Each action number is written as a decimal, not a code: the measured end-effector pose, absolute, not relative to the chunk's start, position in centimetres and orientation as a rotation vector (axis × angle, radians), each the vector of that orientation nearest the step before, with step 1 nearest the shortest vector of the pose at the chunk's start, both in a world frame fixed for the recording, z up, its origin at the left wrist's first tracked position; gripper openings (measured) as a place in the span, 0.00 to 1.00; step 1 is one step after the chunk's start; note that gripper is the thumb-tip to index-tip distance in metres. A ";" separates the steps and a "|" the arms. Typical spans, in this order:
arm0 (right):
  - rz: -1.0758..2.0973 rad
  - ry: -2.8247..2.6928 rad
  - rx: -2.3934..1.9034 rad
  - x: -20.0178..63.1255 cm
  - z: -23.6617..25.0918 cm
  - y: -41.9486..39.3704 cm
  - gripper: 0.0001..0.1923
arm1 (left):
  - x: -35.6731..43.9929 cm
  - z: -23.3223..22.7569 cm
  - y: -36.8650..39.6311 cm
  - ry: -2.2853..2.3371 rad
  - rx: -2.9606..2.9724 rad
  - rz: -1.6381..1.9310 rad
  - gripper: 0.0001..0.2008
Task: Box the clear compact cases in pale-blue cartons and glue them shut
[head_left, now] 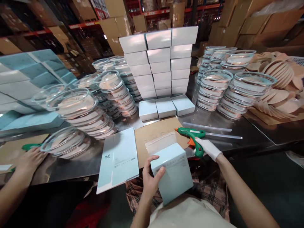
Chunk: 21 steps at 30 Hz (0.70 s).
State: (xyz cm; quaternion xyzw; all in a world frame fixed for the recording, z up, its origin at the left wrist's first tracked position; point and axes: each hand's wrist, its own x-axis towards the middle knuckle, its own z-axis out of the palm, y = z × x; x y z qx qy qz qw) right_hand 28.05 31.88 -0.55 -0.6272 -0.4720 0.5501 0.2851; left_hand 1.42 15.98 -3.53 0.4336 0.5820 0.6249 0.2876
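Left hand (150, 177) gripped a pale blue box (174, 172) above the lap, flap (161, 142) up. Right hand (209, 148), white-gloved, was closed on a green glue gun (192, 136) at the tabletop (237, 142) edge. Flat carton (118, 160) lay just left. Glue sticks (209, 127) beyond the gun. Farther: stacked white boxes (159, 63), clear-lidded dishes (213, 88). Another person's hand (29, 160) rested far left.

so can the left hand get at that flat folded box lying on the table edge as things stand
Probably yes, but not freely: the left hand is wrapped around the pale blue box, so it would need to let go first. The flat folded box lies just beside it at the table edge, with nothing between them.
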 end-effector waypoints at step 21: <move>1.264 -2.083 -0.478 25.1 0.8 27.2 0.17 | 1.8 -3.9 18.3 1.137 1.232 1.672 0.12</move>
